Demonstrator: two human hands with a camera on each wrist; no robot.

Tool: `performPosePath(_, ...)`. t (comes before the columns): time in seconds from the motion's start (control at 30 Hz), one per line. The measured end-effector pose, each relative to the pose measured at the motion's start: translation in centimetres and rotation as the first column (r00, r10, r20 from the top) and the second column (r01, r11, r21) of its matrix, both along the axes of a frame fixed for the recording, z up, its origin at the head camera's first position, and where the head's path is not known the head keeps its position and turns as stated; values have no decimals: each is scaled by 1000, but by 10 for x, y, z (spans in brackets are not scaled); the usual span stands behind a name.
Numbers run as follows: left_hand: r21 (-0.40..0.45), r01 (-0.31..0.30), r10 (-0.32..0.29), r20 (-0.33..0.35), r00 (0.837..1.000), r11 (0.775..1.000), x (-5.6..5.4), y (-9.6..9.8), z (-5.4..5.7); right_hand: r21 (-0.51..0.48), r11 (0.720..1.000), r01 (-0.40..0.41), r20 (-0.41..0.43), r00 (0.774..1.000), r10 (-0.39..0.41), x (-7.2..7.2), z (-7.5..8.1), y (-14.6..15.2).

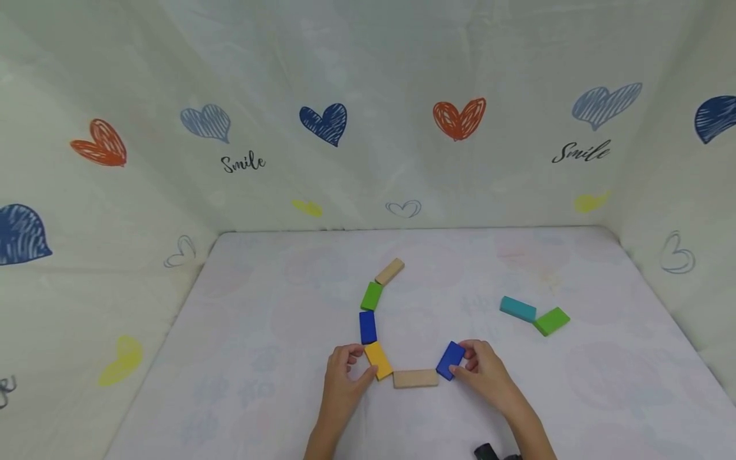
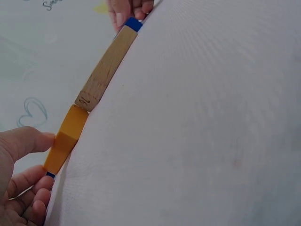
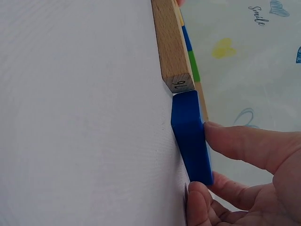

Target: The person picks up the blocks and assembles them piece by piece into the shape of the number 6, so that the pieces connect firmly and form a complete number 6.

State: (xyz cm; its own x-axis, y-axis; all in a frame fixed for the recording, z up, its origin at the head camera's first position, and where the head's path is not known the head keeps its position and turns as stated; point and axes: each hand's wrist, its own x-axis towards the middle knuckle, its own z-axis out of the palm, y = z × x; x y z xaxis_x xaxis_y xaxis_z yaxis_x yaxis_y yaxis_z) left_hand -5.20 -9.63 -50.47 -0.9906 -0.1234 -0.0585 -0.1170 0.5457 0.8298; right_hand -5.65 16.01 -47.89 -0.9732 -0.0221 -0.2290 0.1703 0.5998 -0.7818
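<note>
My left hand pinches a yellow wooden block between thumb and fingers, one at each end. With my right hand I grip a blue block the same way. Between the two lies a plain wood block, its ends meeting the corners of the yellow and blue ones; the right wrist view shows a number on its end face. From the yellow block the curve runs on through another blue block, a green block and a second plain block, set end to end.
To the right lie a teal block and a second green block, touching at a corner. Black objects sit at the front edge by the right forearm. A white cloth covers the table; heart-printed curtains enclose it.
</note>
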Motion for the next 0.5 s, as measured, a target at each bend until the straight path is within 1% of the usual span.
performPosePath(0.17,1,-3,3,-3,1000,1000,0,0,1,-2,1000,0,-3,1000,0,0,0,0)
performPosePath(0.33,5,-2,2,8,1000,1000,-1,1,1,0,1000,4,1,1000,-4,0,-1,1)
performPosePath(0.5,9,-4,4,6,1000,1000,0,1,0,-5,1000,6,1,1000,-6,0,-1,1)
